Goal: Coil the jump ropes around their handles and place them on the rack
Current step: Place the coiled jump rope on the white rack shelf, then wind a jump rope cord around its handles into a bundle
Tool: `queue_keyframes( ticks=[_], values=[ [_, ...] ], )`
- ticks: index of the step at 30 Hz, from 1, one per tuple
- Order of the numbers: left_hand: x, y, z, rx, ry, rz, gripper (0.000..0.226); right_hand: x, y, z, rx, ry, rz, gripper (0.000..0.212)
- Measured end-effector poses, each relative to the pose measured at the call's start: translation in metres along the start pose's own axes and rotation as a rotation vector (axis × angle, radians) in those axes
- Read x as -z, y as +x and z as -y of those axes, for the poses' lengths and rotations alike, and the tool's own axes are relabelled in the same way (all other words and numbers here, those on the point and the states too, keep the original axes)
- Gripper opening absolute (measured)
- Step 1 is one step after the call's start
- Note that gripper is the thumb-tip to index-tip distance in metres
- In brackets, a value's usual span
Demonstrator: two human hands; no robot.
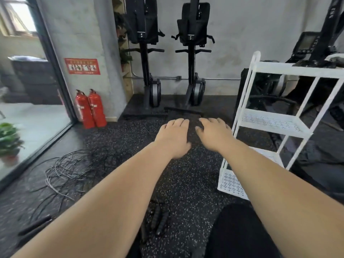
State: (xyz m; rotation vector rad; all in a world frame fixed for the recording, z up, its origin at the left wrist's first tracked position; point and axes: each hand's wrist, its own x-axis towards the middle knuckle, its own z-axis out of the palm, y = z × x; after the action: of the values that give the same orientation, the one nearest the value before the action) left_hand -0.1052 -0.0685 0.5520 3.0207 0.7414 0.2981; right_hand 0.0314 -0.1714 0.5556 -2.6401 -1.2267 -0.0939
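The left hand [173, 138] and right hand [214, 135] hung outstretched over the gym floor [186, 183], palms down, fingers loosely spread, holding nothing (apparently poised to begin). The jump ropes [74, 170] lay tangled at near left, with what looked like two handles [160, 220] nearer, while the white rack [297, 70] stood at right, seemingly set close to receive them.

Two red fire extinguishers [96, 108] at wall corner, red sign [82, 66] above. Two rowers [193, 34] stored upright. Potted plant [9, 140] far left.
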Motion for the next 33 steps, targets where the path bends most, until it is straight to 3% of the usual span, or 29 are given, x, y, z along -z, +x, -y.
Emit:
queue_keyframes(
  ticks=[13, 33],
  values=[
    [-0.136, -0.042, 0.084, 0.152, -0.082, 0.258, 0.088, -0.166, 0.0, 0.055, 0.052, -0.038, 0.343, 0.062],
    [-0.363, -0.041, 0.16, 0.407, -0.281, 0.741, 0.077, -0.405, 0.038, 0.063, -0.021, 0.021, 0.85, 0.053]
  ],
)
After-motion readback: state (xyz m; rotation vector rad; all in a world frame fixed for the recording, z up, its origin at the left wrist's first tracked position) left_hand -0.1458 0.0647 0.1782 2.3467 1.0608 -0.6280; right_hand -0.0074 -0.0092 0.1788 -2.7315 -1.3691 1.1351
